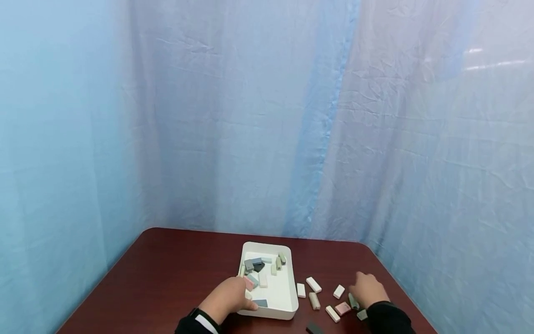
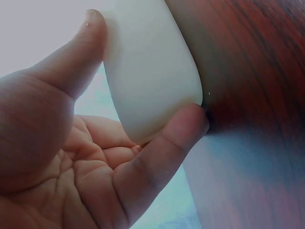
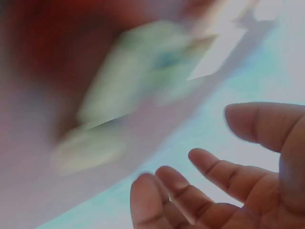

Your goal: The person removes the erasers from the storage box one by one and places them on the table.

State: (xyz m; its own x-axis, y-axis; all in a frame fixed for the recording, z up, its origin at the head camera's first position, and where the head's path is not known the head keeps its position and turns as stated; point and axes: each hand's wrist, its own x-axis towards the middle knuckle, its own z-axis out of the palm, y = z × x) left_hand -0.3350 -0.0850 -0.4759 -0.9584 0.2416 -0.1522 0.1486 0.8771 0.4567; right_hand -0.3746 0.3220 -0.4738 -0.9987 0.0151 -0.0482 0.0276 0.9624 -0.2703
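Note:
My left hand [image 1: 227,297] grips the near left corner of a white rectangular tray [image 1: 285,297]. In the left wrist view, the thumb lies on the rim of the tray [image 2: 147,62] and a finger curls under its corner. Several small blocks in grey, white, pink and pale green lie in the tray, among them a grey block [image 1: 261,303]. At the right, my right hand [image 1: 369,290] is over a dark green block [image 1: 353,301]. Its fingers [image 3: 145,200] are loosely spread and hold nothing in the right wrist view, where the blocks are blurred.
Loose blocks lie right of the tray: a white block [image 1: 314,284], a beige block [image 1: 314,301], a pink block [image 1: 343,308] and others. A dark block [image 1: 314,328] is at the bottom of the head view. Blue curtains [image 1: 250,116] surround the dark red table [image 1: 175,264].

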